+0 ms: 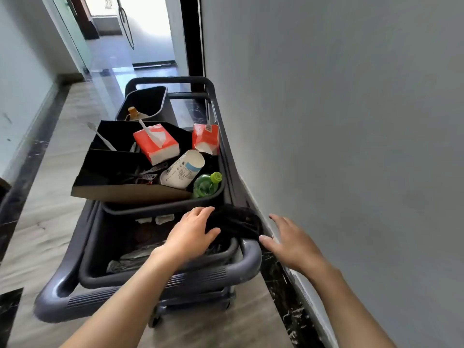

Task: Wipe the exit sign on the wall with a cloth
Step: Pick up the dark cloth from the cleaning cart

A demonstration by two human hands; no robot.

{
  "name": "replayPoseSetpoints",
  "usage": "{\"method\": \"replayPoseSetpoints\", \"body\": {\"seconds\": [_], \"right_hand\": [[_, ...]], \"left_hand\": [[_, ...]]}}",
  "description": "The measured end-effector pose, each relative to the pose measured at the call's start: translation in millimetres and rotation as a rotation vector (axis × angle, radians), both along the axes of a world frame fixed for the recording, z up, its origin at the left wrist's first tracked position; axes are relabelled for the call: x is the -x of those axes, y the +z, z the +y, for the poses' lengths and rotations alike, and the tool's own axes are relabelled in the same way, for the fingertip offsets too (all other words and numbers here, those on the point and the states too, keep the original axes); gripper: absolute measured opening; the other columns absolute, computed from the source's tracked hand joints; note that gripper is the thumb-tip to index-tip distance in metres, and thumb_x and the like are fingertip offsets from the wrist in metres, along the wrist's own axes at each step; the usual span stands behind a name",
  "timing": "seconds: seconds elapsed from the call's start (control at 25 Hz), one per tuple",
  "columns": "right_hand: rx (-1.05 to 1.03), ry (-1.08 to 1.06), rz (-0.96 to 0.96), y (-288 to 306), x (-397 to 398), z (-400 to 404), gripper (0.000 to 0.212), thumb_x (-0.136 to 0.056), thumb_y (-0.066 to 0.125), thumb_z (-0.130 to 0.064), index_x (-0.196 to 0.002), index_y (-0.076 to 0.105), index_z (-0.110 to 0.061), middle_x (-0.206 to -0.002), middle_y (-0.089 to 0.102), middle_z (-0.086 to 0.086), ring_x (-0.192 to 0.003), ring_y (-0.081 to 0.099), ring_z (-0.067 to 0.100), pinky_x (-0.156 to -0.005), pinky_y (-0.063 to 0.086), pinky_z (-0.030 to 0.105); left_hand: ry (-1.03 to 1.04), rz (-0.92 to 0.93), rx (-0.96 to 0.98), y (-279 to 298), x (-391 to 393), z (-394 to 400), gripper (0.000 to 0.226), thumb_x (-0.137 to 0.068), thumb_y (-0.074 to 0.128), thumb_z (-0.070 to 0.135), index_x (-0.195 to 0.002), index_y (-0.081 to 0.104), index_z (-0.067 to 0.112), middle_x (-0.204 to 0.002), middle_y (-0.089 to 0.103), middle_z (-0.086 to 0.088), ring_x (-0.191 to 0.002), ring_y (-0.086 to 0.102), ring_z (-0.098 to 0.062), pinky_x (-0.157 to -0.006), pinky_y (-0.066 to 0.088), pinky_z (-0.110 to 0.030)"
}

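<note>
- While both hands are open, left hand (192,233) touches cloth (236,223) on cart (247,262) rim; right hand (291,243) is beside it, empty.
- Pinch the bunched middle, lift clear of bin (160,278).
- Exit sign not in view.

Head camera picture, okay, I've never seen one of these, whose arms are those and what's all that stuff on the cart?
The camera sits on a person's head, looking down, so the two bare arms are theirs. In front of them is a grey cleaning cart beside a wall. Its bins hold orange tissue packs, a paper cup, a green bottle and a black box. The left hand rests on a dark cloth at the cart's near corner. The right hand is open, holding nothing. No exit sign is in view.
</note>
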State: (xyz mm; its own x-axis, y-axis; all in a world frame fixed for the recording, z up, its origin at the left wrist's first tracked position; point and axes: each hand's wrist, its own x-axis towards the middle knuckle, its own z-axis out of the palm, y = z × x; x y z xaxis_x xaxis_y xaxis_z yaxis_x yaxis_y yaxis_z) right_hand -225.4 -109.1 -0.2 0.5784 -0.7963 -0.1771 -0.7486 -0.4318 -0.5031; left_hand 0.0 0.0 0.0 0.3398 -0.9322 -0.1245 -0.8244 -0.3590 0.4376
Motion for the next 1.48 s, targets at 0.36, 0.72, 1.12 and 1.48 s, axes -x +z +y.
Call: {"method": "replayPoseSetpoints", "body": {"seconds": [0.36, 0.72, 1.12, 1.48], "right_hand": [[-0.189, -0.006, -0.019, -34.9, -32.7, -28.0, 0.084, -0.085, 0.058, -0.055, -0.153, 0.02, -0.024, -0.157, 0.029, -0.003, -0.14, 0.034, 0.019, -0.11, 0.035, 0.038], [-0.347, -0.045, -0.072, -52.9, -53.8, -41.0, 0.071, -0.085, 0.062, -0.045, -0.147, 0.031, -0.031, -0.138, 0.053, -0.006, -0.125, 0.051, 0.016, -0.098, 0.042, 0.029], [-0.159, -0.191, -0.013, -39.9, -52.8, -28.0, 0.027, -0.081, 0.065, -0.05, -0.103, 0.058, -0.036, -0.088, 0.063, -0.012, -0.077, 0.056, 0.011, -0.063, 0.038, 0.026], [-0.09, -0.235, -0.039, -1.6, -31.0, -1.1, 0.035, -0.08, 0.07, -0.039, -0.113, 0.06, -0.037, -0.103, 0.07, -0.008, -0.093, 0.063, 0.018, -0.07, 0.044, 0.028]], "left_hand": [[0.0, 0.16, -0.096, -32.3, -24.1, -25.5, 0.073, -0.089, 0.061, 0.037, -0.151, 0.025, 0.023, -0.156, 0.028, 0.0, -0.142, 0.026, -0.021, -0.113, 0.028, -0.036], [-0.015, 0.219, -0.133, -59.9, -39.3, -41.0, 0.076, -0.086, 0.066, 0.035, -0.15, 0.027, 0.022, -0.151, 0.04, -0.003, -0.138, 0.036, -0.02, -0.109, 0.032, -0.031], [-0.01, 0.319, -0.006, -53.9, -40.2, -42.9, 0.011, -0.083, 0.065, 0.03, -0.092, 0.066, 0.023, -0.092, 0.062, 0.0, -0.086, 0.059, -0.016, -0.069, 0.039, -0.025], [0.057, 0.497, 0.14, -12.9, -41.6, -33.2, 0.006, -0.085, 0.066, 0.027, -0.086, 0.061, 0.03, -0.077, 0.067, 0.007, -0.069, 0.06, -0.008, -0.058, 0.045, -0.024]]}}
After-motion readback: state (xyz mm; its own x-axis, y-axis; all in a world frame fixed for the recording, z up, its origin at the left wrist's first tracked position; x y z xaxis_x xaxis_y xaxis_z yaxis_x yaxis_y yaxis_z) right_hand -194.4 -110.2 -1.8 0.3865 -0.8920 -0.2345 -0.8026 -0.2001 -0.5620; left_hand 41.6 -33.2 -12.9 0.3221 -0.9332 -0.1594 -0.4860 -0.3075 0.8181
